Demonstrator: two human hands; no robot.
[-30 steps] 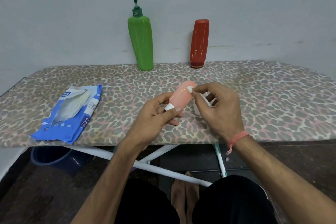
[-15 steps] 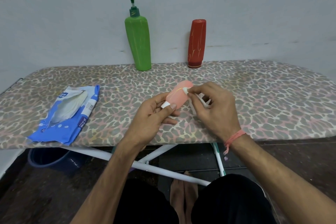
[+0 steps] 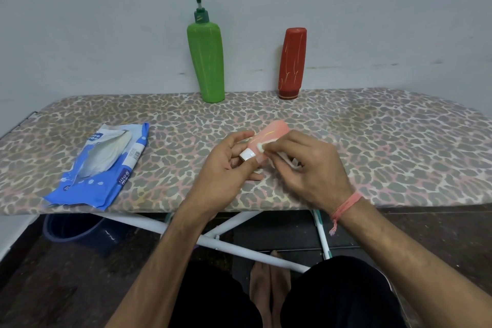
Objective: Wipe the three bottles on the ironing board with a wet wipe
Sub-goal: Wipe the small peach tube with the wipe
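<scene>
Both hands' fingers pinch: left [image 3: 223,168] pink bottle [image 3: 269,136], right [image 3: 306,168] half-hidden wipe [image 3: 260,147]

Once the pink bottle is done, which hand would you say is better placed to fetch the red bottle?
Probably the left hand: it holds only the pink bottle, while the right hand pinches the wet wipe. The red bottle stands upright at the wall.

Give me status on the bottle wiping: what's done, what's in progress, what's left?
Done: nothing visibly finished. In hand: the left hand holds the pink bottle while the right hand presses a wet wipe on it near the white cap. Left: the green pump bottle and red bottle stand at the back of the ironing board; whether they were wiped can't be told.
</scene>
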